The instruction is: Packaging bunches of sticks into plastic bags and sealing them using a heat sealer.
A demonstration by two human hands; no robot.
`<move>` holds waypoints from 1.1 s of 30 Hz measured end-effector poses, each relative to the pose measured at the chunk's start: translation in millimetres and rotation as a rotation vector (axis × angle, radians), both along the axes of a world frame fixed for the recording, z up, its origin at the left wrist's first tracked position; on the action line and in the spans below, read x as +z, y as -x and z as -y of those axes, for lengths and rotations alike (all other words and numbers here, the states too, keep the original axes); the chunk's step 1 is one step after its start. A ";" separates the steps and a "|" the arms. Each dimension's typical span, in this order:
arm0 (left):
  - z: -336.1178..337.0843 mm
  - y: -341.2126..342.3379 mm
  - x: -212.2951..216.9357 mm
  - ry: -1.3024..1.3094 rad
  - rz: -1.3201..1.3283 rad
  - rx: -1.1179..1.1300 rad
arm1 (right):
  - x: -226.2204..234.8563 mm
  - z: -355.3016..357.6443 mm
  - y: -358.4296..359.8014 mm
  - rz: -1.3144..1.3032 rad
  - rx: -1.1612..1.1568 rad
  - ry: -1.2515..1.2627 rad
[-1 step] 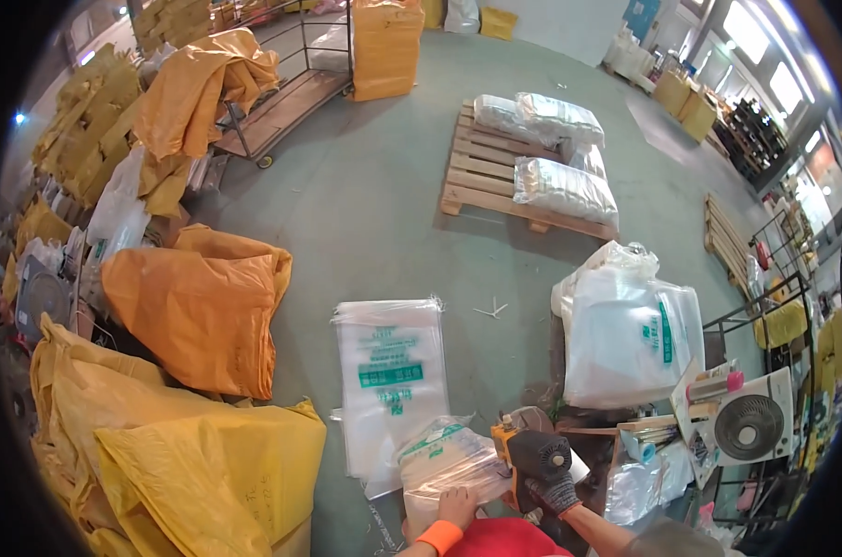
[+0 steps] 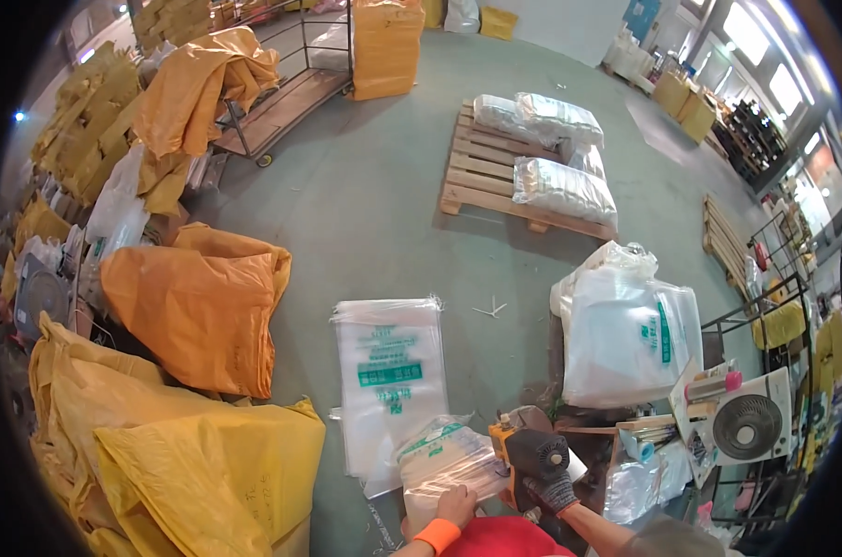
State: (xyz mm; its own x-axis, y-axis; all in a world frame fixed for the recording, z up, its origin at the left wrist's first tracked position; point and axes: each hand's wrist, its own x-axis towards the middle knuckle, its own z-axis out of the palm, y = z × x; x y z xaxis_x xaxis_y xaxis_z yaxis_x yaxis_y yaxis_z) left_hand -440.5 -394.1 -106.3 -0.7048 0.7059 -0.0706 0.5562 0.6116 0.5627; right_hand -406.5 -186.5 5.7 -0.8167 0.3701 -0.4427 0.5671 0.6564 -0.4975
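My right hand (image 2: 551,492), in a dark grey knitted glove, is wrapped round the handle of a yellow and black portable bag sewing machine (image 2: 532,453). My left hand (image 2: 456,507), bare with an orange wristband, grips the near part of a filled clear plastic bag (image 2: 447,464) with green print. The machine's left side is against the right edge of this bag. Just beyond lies a flat stack of white bags (image 2: 393,348) with green print, partly covered by the filled bag. The fingertips of both hands are partly hidden.
Large orange (image 2: 198,316) and yellow sacks (image 2: 216,473) crowd the left. To the right stand a bulky clear bag (image 2: 625,334) and a fan (image 2: 748,427). Ahead, a wooden pallet (image 2: 486,176) carries several filled bags; a flat trolley (image 2: 286,111) stands far left. Thread scraps (image 2: 490,306) litter the floor.
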 end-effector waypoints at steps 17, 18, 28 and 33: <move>89.3 -15.7 -0.1 0.216 -0.079 -0.021 | -25.0 80.4 29.4 0.292 0.283 0.139; 93.1 -2.7 20.3 0.239 -0.030 -0.048 | -35.7 86.1 25.9 -0.192 0.381 -0.104; 159.4 -14.0 16.6 0.014 -0.063 0.170 | -34.0 130.0 46.0 0.344 -0.349 0.646; 186.5 -27.2 34.6 -0.126 0.133 0.529 | -19.2 152.9 56.1 0.411 -0.490 0.809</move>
State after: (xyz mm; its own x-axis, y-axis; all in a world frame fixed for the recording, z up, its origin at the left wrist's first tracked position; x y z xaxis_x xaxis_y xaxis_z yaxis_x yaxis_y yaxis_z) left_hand -413.3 -580.6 -71.7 -0.9560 0.2673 -0.1207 0.1112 0.7112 0.6941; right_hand -462.5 -339.5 -13.5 -0.3852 0.0890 -0.9185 0.9085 -0.1378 -0.3944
